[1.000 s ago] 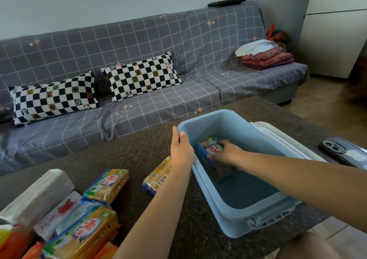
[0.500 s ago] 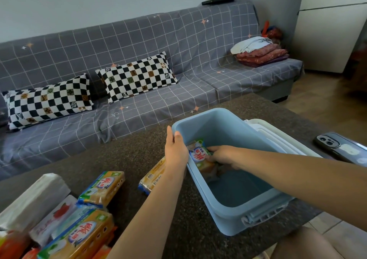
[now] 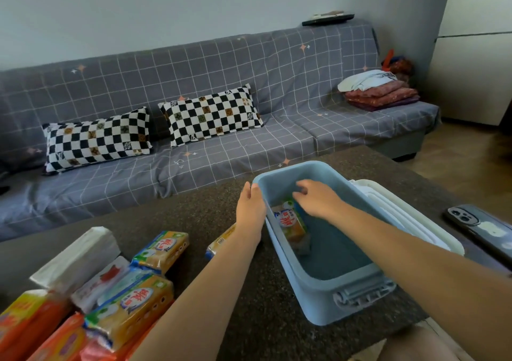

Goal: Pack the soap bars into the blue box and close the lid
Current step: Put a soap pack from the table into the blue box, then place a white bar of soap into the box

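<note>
A rectangular pale-blue plastic box (image 3: pixel 346 291) stands open on the dark speckled stone tabletop (image 3: pixel 194 216), toward its right side. The left hand (image 3: pixel 250 212) rests against the box's left wall at the far corner, fingers straight with their tips at the rim; I judge it is there to steady the box while the other hand works inside. The right hand (image 3: pixel 318 200) is over the box's far end, fingers loosely bent and holding nothing, just above one yellow-and-orange wrapped soap bar (image 3: pixel 291 222) that lies against the left inner wall (placed along the wall, I would guess, to leave room for rows beside it).

The box's white plastic lid (image 3: pixel 410 222) lies on the table touching the box's right side, ready to hand but not yet on. Another wrapped bar (image 3: pixel 221 240) sits just left of the box, partly hidden by the left forearm. More wrapped soap bars (image 3: pixel 130 305) are heaped at the near left corner of the table, together with a white-wrapped pack (image 3: pixel 74 258). A phone in a dark case (image 3: pixel 482 227) lies at the table's right edge, apart from the lid.

Packing looks barely begun: one bar in, many waiting.
</note>
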Demonstrator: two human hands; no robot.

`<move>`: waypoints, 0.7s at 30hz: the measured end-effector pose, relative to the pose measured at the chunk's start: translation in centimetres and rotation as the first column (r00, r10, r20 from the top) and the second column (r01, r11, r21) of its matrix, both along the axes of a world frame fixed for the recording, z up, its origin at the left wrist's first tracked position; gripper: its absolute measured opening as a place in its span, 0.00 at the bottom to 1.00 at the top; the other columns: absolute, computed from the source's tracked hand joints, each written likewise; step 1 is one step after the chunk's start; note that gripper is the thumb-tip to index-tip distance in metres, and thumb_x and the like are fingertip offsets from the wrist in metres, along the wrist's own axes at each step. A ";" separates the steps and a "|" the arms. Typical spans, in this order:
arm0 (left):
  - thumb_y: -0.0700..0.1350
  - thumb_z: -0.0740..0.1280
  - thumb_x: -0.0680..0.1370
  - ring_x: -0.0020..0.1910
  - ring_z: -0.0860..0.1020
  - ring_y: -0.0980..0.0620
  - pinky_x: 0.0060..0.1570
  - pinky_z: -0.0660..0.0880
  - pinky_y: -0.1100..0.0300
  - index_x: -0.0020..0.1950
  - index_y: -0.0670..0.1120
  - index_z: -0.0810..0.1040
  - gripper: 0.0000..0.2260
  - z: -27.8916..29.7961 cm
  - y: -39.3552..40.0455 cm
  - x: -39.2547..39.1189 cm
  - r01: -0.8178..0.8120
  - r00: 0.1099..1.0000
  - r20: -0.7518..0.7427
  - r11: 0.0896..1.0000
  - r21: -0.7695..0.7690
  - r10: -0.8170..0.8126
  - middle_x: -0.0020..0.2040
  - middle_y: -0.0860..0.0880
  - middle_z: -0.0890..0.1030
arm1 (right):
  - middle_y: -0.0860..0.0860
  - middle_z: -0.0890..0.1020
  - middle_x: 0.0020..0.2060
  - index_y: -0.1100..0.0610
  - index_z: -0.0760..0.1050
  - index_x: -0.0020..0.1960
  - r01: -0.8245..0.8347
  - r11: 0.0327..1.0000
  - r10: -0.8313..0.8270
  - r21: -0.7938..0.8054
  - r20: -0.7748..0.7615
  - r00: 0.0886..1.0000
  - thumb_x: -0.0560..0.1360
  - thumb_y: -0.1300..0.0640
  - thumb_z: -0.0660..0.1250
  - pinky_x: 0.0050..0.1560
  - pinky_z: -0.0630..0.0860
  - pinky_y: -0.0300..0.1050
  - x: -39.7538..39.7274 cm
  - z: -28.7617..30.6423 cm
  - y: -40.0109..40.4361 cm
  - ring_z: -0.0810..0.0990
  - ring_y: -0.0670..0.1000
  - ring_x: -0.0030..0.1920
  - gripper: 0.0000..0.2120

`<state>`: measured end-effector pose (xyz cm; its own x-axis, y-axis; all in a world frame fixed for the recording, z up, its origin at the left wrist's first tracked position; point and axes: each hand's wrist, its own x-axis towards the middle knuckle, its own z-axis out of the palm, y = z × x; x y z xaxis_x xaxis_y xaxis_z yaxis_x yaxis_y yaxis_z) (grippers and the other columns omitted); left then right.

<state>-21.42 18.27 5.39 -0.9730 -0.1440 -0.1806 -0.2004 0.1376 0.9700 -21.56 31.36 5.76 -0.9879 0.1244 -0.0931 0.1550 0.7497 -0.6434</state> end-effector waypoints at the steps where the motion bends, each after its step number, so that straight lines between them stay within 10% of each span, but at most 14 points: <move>1: 0.52 0.53 0.82 0.69 0.69 0.45 0.68 0.66 0.49 0.74 0.48 0.64 0.22 0.2 -0.6 0.3 -0.013 1.000 -0.012 1.000 0.010 0.013 0.73 0.46 0.68 | 0.53 0.69 0.71 0.54 0.62 0.73 -0.011 0.999 0.008 -0.046 -0.058 0.998 0.80 0.53 0.57 0.64 0.67 0.45 0.7 0.9 -0.3 0.69 0.53 0.69 0.22; 8: 0.46 0.55 0.81 0.61 0.76 0.52 0.54 0.68 0.59 0.70 0.48 0.70 0.17 2.3 -7.0 4.4 -0.066 0.977 -0.201 0.998 0.010 0.067 0.62 0.49 0.76 | 0.48 0.76 0.64 0.50 0.70 0.68 -0.176 0.941 0.062 -0.289 -0.363 0.930 0.80 0.54 0.58 0.41 0.70 0.25 6.4 5.4 -6.3 0.74 0.45 0.63 0.17; 16: 0.45 0.57 0.81 0.39 0.75 0.57 0.36 0.71 0.63 0.61 0.50 0.75 0.12 1.0 -17.2 7.4 -0.256 0.939 -0.286 0.943 -0.212 0.190 0.46 0.52 0.79 | 0.47 0.77 0.60 0.48 0.71 0.66 -0.356 0.900 0.251 -0.251 -0.370 0.895 0.79 0.52 0.59 0.40 0.64 0.24 7.5 2.2 -16.9 0.70 0.38 0.51 0.16; 21: 0.46 0.59 0.78 0.54 0.78 0.46 0.57 0.73 0.50 0.57 0.49 0.79 0.12 -1.8 -24.4 6.9 -0.417 0.903 -0.273 0.832 -0.367 0.332 0.54 0.46 0.82 | 0.47 0.79 0.56 0.48 0.72 0.65 -0.393 0.878 0.319 -0.273 -0.278 0.906 0.79 0.52 0.59 0.40 0.67 0.29 6.5 -1.0 -22.9 0.74 0.42 0.51 0.15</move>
